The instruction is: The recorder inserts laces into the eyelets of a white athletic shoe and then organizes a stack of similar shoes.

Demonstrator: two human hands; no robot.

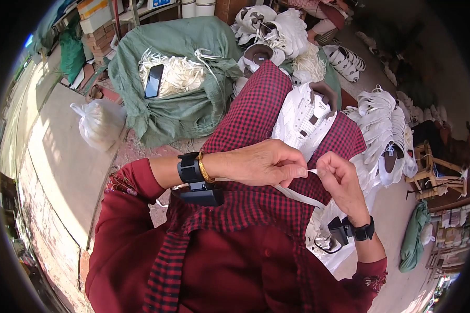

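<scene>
Over my lap, my left hand [274, 163] and my right hand [340, 180] face each other, both pinching a thin white shoelace [312, 171]. A short piece of it spans the small gap between my fingertips. Below them a flat stretch of white lace [299, 197] runs across the checked apron [250, 112] toward the right. Just beyond my hands a white sneaker [302, 121] rests on my lap, its brown-lined opening facing away from me. Eyelets show along its upper, and no lace is visible in them.
A green sack [167, 39] ahead on the left holds bundled white laces [180, 75] with a phone [153, 81] on top. White sneakers are heaped ahead and at right [384, 120]. A tied plastic bag [100, 125] stands left; a wooden stool [437, 172] stands right. Another person sits at the far side.
</scene>
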